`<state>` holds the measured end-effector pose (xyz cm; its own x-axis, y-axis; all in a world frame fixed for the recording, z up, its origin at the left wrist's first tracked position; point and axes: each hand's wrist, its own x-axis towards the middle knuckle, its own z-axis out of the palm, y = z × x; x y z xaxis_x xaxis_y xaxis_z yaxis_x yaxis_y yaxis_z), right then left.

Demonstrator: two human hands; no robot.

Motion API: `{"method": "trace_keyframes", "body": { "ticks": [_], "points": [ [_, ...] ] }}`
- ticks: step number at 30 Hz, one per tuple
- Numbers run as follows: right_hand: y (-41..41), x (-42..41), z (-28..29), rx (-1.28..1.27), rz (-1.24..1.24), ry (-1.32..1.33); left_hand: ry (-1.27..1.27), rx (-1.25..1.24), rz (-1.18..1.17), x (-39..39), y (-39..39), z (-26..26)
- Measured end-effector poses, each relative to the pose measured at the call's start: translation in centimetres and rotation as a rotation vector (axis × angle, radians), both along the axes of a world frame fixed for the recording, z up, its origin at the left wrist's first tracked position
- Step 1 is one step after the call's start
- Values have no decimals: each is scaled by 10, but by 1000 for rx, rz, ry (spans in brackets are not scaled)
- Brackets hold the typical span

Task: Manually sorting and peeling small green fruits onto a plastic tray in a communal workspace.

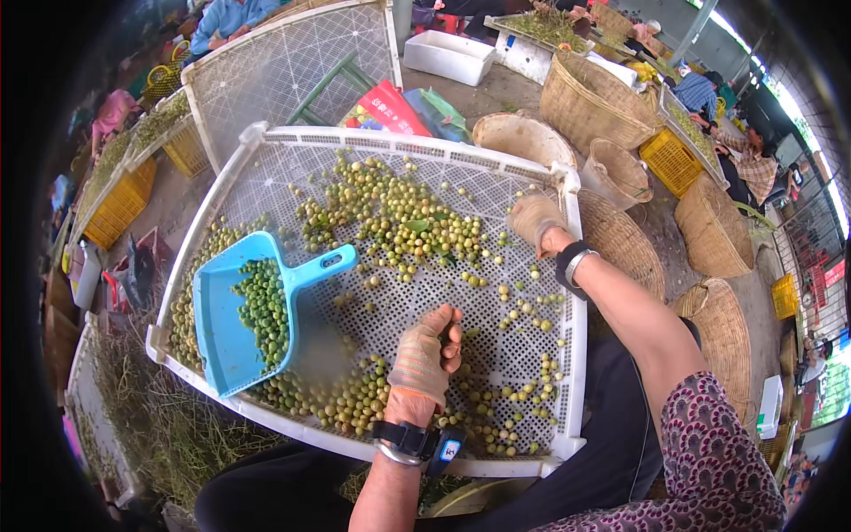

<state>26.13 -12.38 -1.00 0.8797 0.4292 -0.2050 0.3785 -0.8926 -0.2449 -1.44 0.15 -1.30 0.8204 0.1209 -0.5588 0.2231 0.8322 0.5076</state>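
Note:
A white perforated plastic tray (412, 292) lies before me, tilted in view. Small round yellow-green fruits (399, 213) are heaped toward its far side, and more are strewn along its left, near and right sides. On the tray's left part rests a blue plastic dustpan (223, 312) with darker green fruits (262, 309) in it. My left hand (425, 356), in a fingerless glove, is over the near middle with curled fingers; what they may hold is hidden. My right hand (537, 223), also gloved, is low by the right rim near loose fruits, its fingertips hidden.
Woven baskets (595, 100) stand beyond and to the right. Dry stems (173, 412) are piled at the left. Another white tray (299, 73) leans behind mine, near a white foam box (449, 56). Yellow crates (671, 159) hold up trays where other people (751, 163) sit.

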Motion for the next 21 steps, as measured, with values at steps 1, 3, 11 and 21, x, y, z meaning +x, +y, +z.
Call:
{"method": "trace_keyframes", "body": {
  "ticks": [1, 3, 11, 21],
  "points": [
    [0, -7, 6, 37, -8, 54, -12, -14, -20, 0, 0, 0],
    [-4, -40, 5, 627, -53, 377, -35, -66, -51, 1, -2, 1],
    [1, -150, 29, 634, 141, 778, -146, -220, 6, 1, -5, -14],
    [-1, -143, 39, 531, 297, 648, -169, -301, -63, -2, -4, -10]
  ]
}}
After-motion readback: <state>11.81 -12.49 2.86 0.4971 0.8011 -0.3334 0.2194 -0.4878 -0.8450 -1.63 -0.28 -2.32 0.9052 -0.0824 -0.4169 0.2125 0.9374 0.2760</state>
